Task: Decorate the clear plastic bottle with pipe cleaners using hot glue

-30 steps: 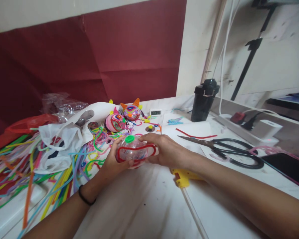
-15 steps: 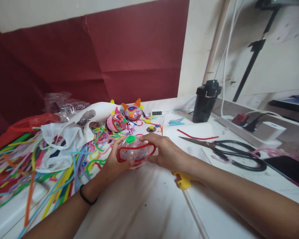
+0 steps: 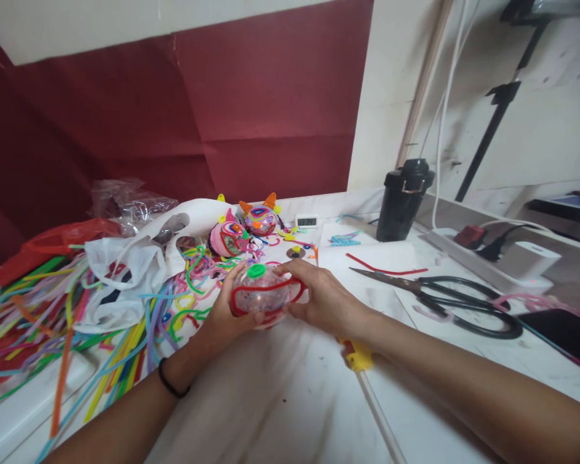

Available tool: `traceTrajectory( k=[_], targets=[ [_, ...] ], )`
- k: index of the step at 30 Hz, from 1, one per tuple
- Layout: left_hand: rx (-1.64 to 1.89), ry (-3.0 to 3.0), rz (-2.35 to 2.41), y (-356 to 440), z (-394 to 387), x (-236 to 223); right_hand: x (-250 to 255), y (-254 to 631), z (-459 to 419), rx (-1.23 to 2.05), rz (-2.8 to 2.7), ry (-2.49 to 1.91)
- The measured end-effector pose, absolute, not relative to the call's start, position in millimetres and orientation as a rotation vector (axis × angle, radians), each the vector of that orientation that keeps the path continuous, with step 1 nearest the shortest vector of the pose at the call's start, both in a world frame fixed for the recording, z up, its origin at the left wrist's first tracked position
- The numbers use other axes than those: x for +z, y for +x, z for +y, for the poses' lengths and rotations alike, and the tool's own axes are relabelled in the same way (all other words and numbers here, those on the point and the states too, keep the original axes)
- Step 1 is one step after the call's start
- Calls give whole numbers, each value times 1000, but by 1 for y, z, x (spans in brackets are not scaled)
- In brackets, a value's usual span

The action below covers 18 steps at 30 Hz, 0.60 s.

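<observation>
Both hands hold a clear glittery ball [image 3: 262, 298] with a green cap on top, just above the white table [image 3: 280, 399]. A red strip [image 3: 297, 294] runs around the ball's side. My left hand [image 3: 222, 312] cups the ball from the left, thumb underneath. My right hand [image 3: 321, 298] presses the red strip against the ball's right side with its fingers.
Two decorated balls [image 3: 244, 229] stand behind, amid colourful strips [image 3: 77, 322] and plastic bags [image 3: 120, 270] at left. Black scissors [image 3: 454, 303], a loose red strip [image 3: 386, 267], a black cup [image 3: 403, 200], a small clock [image 3: 307, 221] and a power strip [image 3: 488, 254] lie right. A yellow glue gun [image 3: 357, 354] peeks under my right arm.
The view has shifted slightly, and the hands and ball sit a little further right and lower. The grip on the ball and red strip looks the same.
</observation>
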<state>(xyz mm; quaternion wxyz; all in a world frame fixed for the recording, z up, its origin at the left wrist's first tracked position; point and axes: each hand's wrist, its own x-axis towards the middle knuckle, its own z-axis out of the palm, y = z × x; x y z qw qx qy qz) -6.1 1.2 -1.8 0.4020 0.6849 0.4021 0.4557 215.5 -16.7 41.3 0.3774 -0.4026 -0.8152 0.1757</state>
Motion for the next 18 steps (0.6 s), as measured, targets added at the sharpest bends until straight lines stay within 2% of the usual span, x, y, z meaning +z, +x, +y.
traceTrajectory(
  k=[18],
  targets=[
    [1148, 1681, 957, -3, -3, 0, 59, 224, -26, 625, -2102, -1174]
  ],
)
